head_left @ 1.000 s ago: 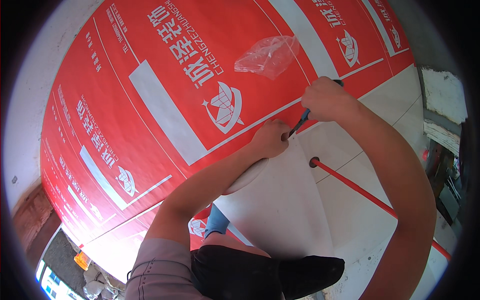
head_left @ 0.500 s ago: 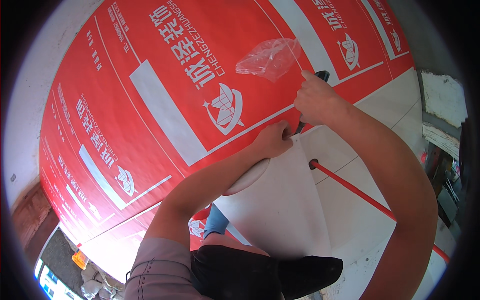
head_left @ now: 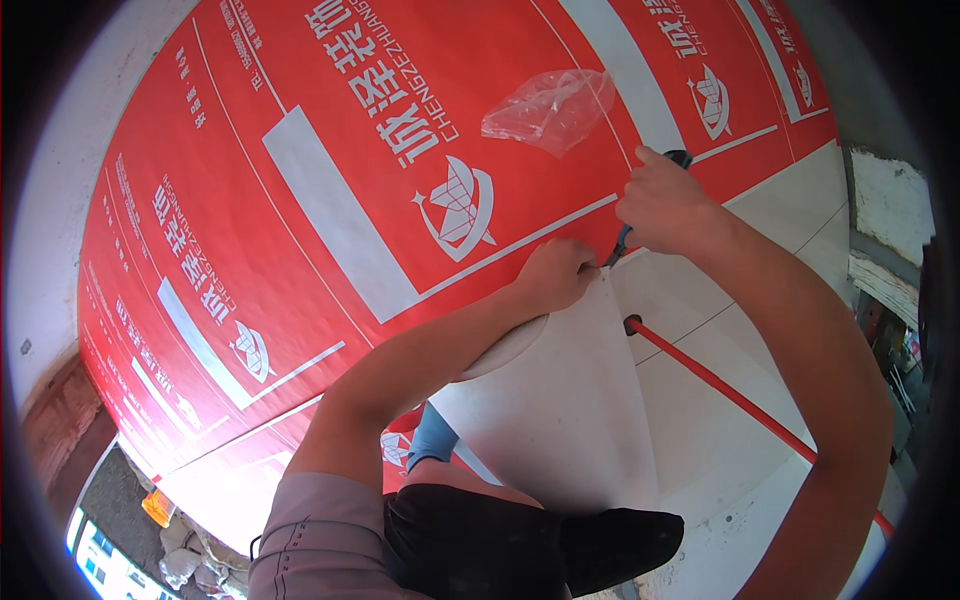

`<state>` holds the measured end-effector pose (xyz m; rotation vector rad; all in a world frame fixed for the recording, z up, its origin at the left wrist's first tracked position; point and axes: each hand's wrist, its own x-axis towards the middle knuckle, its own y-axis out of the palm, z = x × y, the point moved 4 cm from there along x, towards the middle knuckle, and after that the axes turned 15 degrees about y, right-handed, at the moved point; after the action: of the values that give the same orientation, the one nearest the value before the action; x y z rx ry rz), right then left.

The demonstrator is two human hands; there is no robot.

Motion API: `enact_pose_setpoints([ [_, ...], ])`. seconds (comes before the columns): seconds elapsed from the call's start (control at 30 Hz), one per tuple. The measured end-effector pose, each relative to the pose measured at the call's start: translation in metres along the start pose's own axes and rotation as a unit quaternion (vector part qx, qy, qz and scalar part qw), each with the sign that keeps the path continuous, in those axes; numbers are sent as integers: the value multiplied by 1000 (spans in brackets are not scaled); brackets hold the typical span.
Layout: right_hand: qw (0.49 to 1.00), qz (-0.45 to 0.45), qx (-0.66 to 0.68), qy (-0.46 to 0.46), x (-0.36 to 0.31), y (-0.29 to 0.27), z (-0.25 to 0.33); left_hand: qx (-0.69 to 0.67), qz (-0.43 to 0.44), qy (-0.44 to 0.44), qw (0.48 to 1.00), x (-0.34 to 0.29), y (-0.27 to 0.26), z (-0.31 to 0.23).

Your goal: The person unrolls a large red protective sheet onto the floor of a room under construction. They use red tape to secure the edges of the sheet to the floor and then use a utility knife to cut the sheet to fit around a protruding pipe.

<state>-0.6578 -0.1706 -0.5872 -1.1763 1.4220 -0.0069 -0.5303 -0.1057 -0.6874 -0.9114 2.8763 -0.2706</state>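
Note:
A smooth white piece point(head_left: 560, 400), broad and sheet-like with a rounded fold along its left side, stands close in front of me. My left hand point(head_left: 562, 275) is closed at its upper corner, thumb and fingers pinching the edge. My right hand point(head_left: 665, 205) grips a dark-handled tool point(head_left: 625, 240), whose narrow end reaches down to that same corner. The handle's black butt sticks out past the top of the fist. The fist hides the tool's middle, so its exact kind cannot be made out.
Red and white printed protective sheeting point(head_left: 330, 260) covers most of the floor. On it lies a crumpled clear plastic bag point(head_left: 550, 110). Pale tiles point(head_left: 700, 390) show at the right, crossed by a red pole point(head_left: 720, 385). Rubble and sacks point(head_left: 190, 560) are at the lower left.
Both hands have shifted slightly to the right in the picture, my right hand more so. The tool has moved with it, its end still at the corner of the white piece.

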Motion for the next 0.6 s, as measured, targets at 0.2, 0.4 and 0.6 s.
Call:
enact_pose_setpoints([
  [0.2,999,-28,-3,-32,8,12,24,-10,-8,10,1000,-3,-1,1],
  [0.4,999,-30,-6,-21,-6,31,20,-21,-10,26,999,0,0,-5],
  [0.6,997,40,64,-2,-22,52,27,-15,-18,32,999,-4,-3,-1],
])
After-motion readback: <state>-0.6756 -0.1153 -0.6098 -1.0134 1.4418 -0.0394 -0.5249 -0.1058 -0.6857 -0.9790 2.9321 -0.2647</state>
